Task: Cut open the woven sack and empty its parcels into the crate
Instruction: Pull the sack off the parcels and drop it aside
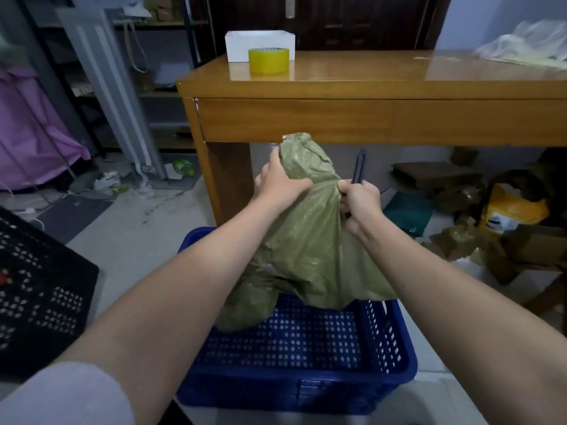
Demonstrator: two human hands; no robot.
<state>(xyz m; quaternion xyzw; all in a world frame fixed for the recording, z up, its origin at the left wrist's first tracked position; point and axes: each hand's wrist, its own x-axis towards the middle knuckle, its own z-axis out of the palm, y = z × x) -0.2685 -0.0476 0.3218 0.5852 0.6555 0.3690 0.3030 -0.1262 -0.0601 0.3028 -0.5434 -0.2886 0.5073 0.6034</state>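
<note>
The green woven sack [302,228] stands in the blue crate [306,348], at six o'clock of the bench [368,84]. The left hand [280,182] clasps its top; the right hand [360,204] pinches fabric while holding a dark cutter [359,167].

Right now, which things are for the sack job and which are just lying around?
For the job: green woven sack, blue crate, dark cutting tool, left hand, right hand.
Just lying about: yellow tape roll, white box, black crate.

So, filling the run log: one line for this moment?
left hand: grips sack | right hand: sack, dark tool | sack over blue crate
</note>
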